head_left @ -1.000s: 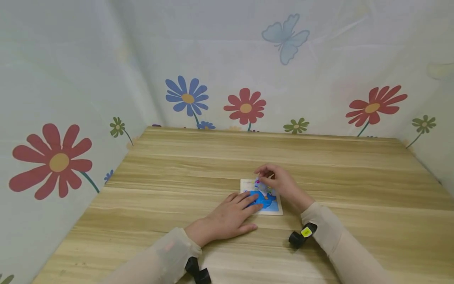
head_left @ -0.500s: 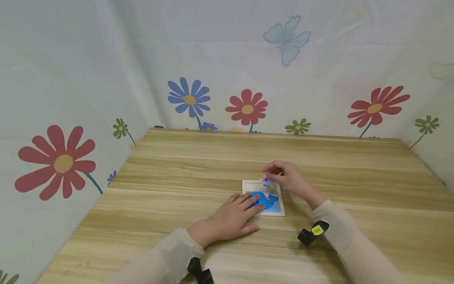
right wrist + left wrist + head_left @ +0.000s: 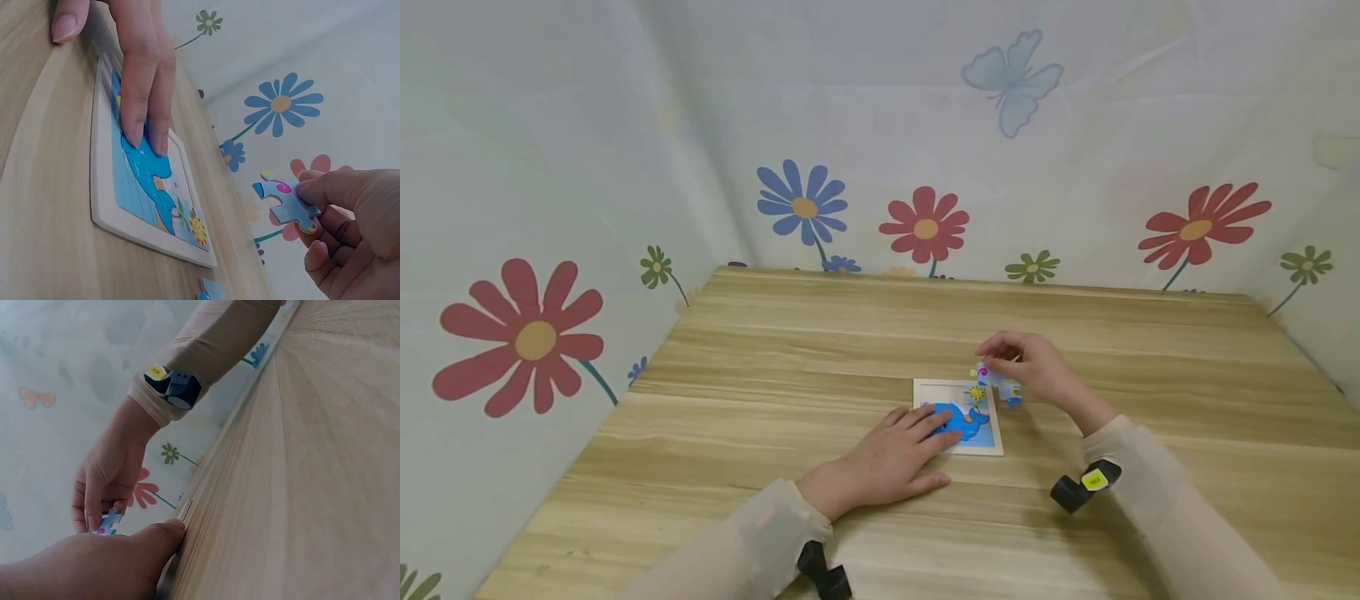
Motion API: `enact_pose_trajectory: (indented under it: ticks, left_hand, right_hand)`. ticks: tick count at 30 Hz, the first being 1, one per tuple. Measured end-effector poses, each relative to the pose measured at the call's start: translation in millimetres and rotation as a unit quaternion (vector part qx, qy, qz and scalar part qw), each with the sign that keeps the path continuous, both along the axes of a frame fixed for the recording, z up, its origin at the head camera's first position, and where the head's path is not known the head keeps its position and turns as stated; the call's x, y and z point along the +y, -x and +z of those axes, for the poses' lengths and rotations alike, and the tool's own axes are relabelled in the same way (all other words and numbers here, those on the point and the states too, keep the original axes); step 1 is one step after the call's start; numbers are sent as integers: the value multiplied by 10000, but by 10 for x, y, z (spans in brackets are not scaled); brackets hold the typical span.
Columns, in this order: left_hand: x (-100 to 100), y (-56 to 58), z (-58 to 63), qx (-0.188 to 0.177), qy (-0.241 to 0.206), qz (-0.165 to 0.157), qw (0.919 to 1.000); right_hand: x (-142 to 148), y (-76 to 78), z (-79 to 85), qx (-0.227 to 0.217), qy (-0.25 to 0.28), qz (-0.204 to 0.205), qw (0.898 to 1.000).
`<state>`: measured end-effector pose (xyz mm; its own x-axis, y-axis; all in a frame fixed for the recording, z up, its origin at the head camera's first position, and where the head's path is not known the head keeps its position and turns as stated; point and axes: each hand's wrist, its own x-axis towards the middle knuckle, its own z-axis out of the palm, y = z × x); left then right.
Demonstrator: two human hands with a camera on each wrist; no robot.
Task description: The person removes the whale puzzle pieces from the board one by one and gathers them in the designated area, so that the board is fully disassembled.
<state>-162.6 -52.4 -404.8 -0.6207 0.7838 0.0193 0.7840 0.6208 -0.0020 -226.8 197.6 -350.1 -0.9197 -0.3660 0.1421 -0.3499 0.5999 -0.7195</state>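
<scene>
A small jigsaw puzzle in a pale wooden frame [image 3: 997, 432] lies on the table, showing a blue whale [image 3: 148, 170] and a yellow sun. My left hand [image 3: 887, 460] rests on it, fingers spread straight over the whale. Beyond the frame's upper right corner, my right hand [image 3: 1032, 368] is raised. Its thumb and fingers pinch a light-blue puzzle piece [image 3: 289, 201] with a pink swirl, held above the table. A strip of the tray's bare inside shows along the far edge. Another blue puzzle piece [image 3: 1012, 395] lies beside the frame, below the right hand.
The wood-grain table [image 3: 760, 358] extends around the puzzle on all sides. Behind it and at both sides hangs a white cloth [image 3: 865, 108] printed with flowers and a butterfly. Both sleeves carry a black wrist camera [image 3: 1084, 487].
My right hand has moved right and away from the puzzle with the pinched piece, uncovering the sun and the loose piece beside the frame. The left hand stays on the puzzle.
</scene>
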Motion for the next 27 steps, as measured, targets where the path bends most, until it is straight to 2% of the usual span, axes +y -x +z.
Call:
enact_pose_trajectory:
  ticks: [14, 27]
  left_hand:
    - [-15, 5, -10, 146, -119, -71, 9998]
    - [4, -13, 5, 57, -5, 19, 10000]
  right_hand:
    - [252, -18, 58, -24, -216, -219, 9995]
    - [506, -18, -26, -375, -424, -455, 9974]
